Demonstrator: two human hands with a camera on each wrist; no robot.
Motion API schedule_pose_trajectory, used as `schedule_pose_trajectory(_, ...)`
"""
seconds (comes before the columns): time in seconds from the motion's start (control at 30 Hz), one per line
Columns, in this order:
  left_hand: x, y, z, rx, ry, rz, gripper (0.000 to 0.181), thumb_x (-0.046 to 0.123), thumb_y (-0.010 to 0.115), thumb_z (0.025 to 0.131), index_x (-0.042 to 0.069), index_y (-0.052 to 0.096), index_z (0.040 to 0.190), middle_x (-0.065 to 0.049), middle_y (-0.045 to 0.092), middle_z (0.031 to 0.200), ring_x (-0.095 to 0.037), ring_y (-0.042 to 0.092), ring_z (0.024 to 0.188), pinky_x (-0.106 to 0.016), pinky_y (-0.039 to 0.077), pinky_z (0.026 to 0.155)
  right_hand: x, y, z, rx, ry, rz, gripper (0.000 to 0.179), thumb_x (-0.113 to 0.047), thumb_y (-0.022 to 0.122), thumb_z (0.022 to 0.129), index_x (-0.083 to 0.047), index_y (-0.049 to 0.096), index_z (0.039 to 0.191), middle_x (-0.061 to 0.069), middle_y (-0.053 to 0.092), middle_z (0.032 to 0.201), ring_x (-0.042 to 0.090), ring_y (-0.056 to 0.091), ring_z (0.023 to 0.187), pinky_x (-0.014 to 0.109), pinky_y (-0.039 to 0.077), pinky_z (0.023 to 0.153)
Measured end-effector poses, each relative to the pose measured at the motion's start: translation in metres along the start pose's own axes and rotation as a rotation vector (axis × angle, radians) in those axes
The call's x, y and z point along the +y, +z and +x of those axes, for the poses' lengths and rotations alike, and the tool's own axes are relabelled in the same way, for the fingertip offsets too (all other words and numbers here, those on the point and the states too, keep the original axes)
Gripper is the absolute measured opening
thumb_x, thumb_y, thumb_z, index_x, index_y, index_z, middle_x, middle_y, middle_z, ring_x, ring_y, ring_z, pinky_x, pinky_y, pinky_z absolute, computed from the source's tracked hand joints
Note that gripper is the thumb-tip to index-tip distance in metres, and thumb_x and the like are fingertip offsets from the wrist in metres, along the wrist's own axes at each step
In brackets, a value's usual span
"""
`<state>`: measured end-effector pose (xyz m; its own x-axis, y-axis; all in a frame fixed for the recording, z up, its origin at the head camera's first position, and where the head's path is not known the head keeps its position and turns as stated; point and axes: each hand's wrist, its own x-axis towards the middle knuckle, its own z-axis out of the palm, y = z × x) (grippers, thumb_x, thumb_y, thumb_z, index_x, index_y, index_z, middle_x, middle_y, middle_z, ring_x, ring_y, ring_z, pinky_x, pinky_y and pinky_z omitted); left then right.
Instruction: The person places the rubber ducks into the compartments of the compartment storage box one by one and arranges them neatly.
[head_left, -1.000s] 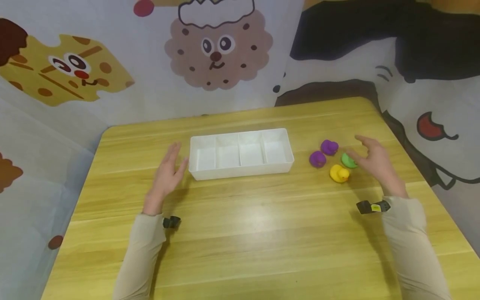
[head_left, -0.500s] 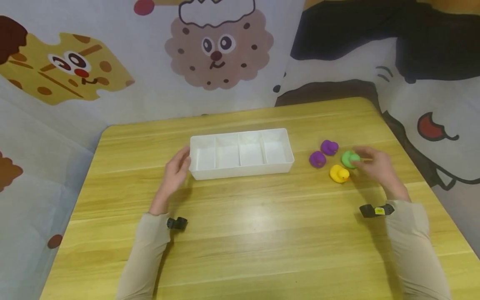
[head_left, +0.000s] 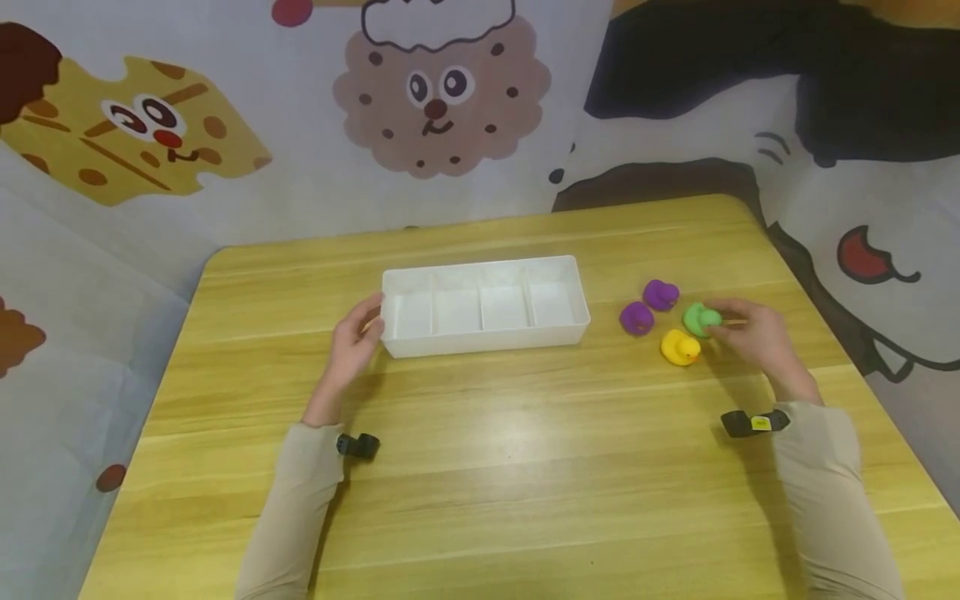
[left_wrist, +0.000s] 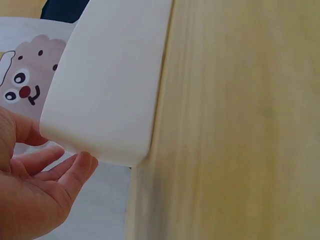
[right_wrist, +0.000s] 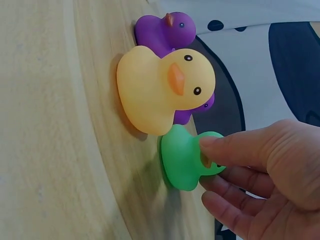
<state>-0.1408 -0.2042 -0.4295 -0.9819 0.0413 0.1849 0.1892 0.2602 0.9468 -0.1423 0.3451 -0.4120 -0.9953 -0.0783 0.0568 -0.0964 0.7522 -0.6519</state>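
Observation:
My right hand pinches the head of a green rubber duck between thumb and fingers; the duck stands on the table. Close beside it is a yellow rubber duck. Two purple rubber ducks, one farther back and one to the left, sit just beyond, partly hidden by the yellow one in the right wrist view. At the table's middle lies a long white divided box, its compartments bare. My left hand holds the box's left end, fingertips at the rim and end wall.
The wooden table has rounded far corners. Behind it hangs a cloth backdrop printed with cartoon figures. A small black camera sits at the left wrist and another camera at the right.
My left hand has moved right and reached the box's end. My right hand has come down to the green duck, its fingers closing on the head. Box and ducks stay in place.

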Motion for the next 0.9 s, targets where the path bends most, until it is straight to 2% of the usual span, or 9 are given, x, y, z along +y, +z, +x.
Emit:
schedule_pose_trajectory(0.1, -0.001, 0.000, 0.001, 0.003, -0.015, -0.010, 0.041, -0.011, 0.044, 0.091, -0.016, 0.039, 0.132, -0.035, 0.042, 0.133, -0.045, 0.043, 0.123, -0.043, 0.041, 0.101, 0.001, 0.001, 0.001, 0.011, -0.007, -0.008, 0.038, -0.002, 0.067, 0.084, 0.012, 0.056, 0.118, 0.036, 0.055, 0.114, 0.050, 0.058, 0.093, 0.000, 0.043, 0.061)
schedule_pose_trajectory(0.3, -0.002, -0.001, 0.002, 0.004, -0.056, -0.033, 0.042, -0.009, 0.045, 0.092, -0.014, 0.040, 0.133, -0.034, 0.045, 0.131, -0.041, 0.044, 0.123, -0.014, 0.045, 0.091, 0.002, 0.002, 0.001, 0.011, 0.021, 0.000, 0.038, -0.004, 0.066, 0.085, 0.011, 0.055, 0.119, 0.036, 0.056, 0.113, 0.050, 0.058, 0.095, 0.000, 0.043, 0.061)
schedule_pose_trajectory(0.37, -0.003, -0.001, 0.002, 0.005, -0.056, -0.032, 0.041, -0.009, 0.045, 0.092, -0.014, 0.040, 0.133, -0.034, 0.045, 0.131, -0.041, 0.044, 0.123, -0.012, 0.044, 0.090, 0.000, 0.001, 0.001, 0.011, 0.039, 0.002, 0.038, -0.004, 0.065, 0.086, 0.011, 0.055, 0.119, 0.036, 0.055, 0.113, 0.050, 0.057, 0.096, 0.002, 0.044, 0.061)
schedule_pose_trajectory(0.57, -0.002, -0.001, 0.002, -0.003, -0.038, -0.025, 0.041, -0.009, 0.045, 0.092, -0.015, 0.041, 0.132, -0.033, 0.045, 0.131, -0.042, 0.044, 0.122, -0.015, 0.045, 0.092, -0.005, -0.002, -0.002, 0.005, 0.096, 0.020, 0.040, -0.008, 0.062, 0.089, 0.009, 0.052, 0.123, 0.034, 0.053, 0.117, 0.048, 0.056, 0.099, 0.006, 0.047, 0.060)
schedule_pose_trajectory(0.63, -0.003, -0.001, 0.003, -0.004, -0.038, -0.030, 0.041, -0.009, 0.045, 0.092, -0.015, 0.041, 0.132, -0.033, 0.044, 0.132, -0.042, 0.043, 0.123, -0.014, 0.044, 0.092, -0.008, -0.004, -0.002, 0.015, 0.090, 0.024, 0.040, -0.008, 0.062, 0.089, 0.010, 0.052, 0.122, 0.034, 0.054, 0.116, 0.041, 0.059, 0.095, 0.006, 0.047, 0.060)
schedule_pose_trajectory(0.73, -0.004, -0.002, 0.003, -0.002, -0.034, -0.042, 0.041, -0.009, 0.045, 0.091, -0.015, 0.041, 0.131, -0.033, 0.043, 0.133, -0.043, 0.043, 0.123, -0.013, 0.044, 0.092, -0.011, -0.006, -0.002, 0.037, 0.077, 0.023, 0.039, -0.009, 0.063, 0.088, 0.009, 0.054, 0.121, 0.033, 0.055, 0.116, 0.016, 0.061, 0.086, 0.005, 0.047, 0.060)
schedule_pose_trajectory(0.77, 0.001, -0.001, 0.003, -0.006, -0.042, -0.040, 0.041, -0.010, 0.045, 0.091, -0.016, 0.040, 0.131, -0.034, 0.043, 0.133, -0.043, 0.042, 0.123, -0.016, 0.044, 0.093, -0.013, -0.006, -0.002, 0.041, 0.076, 0.021, 0.039, -0.010, 0.063, 0.088, 0.009, 0.054, 0.121, 0.033, 0.055, 0.116, 0.016, 0.061, 0.085, 0.005, 0.047, 0.060)
schedule_pose_trajectory(0.83, 0.005, -0.002, 0.002, -0.009, -0.054, -0.038, 0.041, -0.011, 0.044, 0.091, -0.017, 0.039, 0.131, -0.035, 0.042, 0.133, -0.044, 0.041, 0.124, -0.021, 0.044, 0.096, -0.016, -0.006, -0.002, 0.054, 0.068, 0.028, 0.039, -0.011, 0.064, 0.088, 0.009, 0.054, 0.121, 0.033, 0.055, 0.116, 0.000, 0.056, 0.081, 0.003, 0.045, 0.061)
schedule_pose_trajectory(0.9, 0.006, -0.002, 0.002, -0.011, -0.060, -0.035, 0.041, -0.010, 0.044, 0.092, -0.017, 0.039, 0.131, -0.035, 0.042, 0.133, -0.044, 0.041, 0.124, -0.022, 0.044, 0.097, -0.020, -0.007, -0.001, 0.062, 0.060, 0.038, 0.040, -0.011, 0.064, 0.088, 0.009, 0.054, 0.121, 0.033, 0.055, 0.117, -0.010, 0.051, 0.079, 0.001, 0.043, 0.063)
